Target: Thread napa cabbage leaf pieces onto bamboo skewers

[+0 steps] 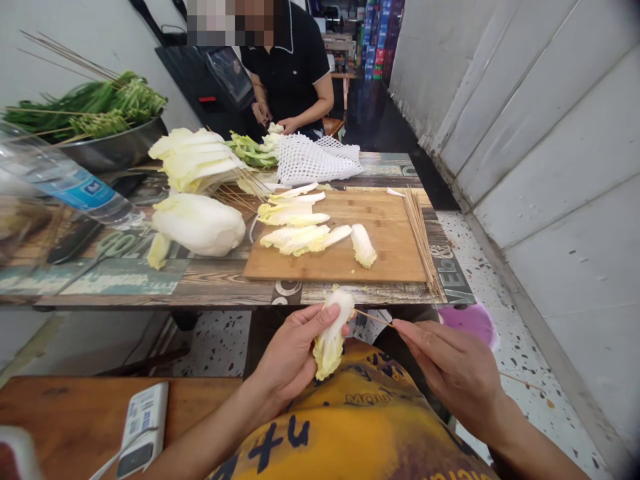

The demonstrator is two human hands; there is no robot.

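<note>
My left hand [295, 350] grips a small napa cabbage leaf [331, 337] over my lap, thumb across its white stem. Closed around a thin bamboo skewer [371, 317], my right hand [447, 367] holds it level, its tip at the leaf's right edge. Whether the tip has pierced the leaf I cannot tell. On the wooden cutting board [385, 267] just beyond lie several cut cabbage strips [295, 239] and one short leaf piece [363, 245]. A row of loose skewers [421, 240] runs along the board's right side.
Left of the board rests a whole napa cabbage [197, 223], with skewered leaves [195, 160] behind it. A water bottle [85, 190], scissors [117, 245] and a metal bowl of greens [115, 143] stand farther left. White foam netting [317, 160] lies before a person [290, 73] opposite.
</note>
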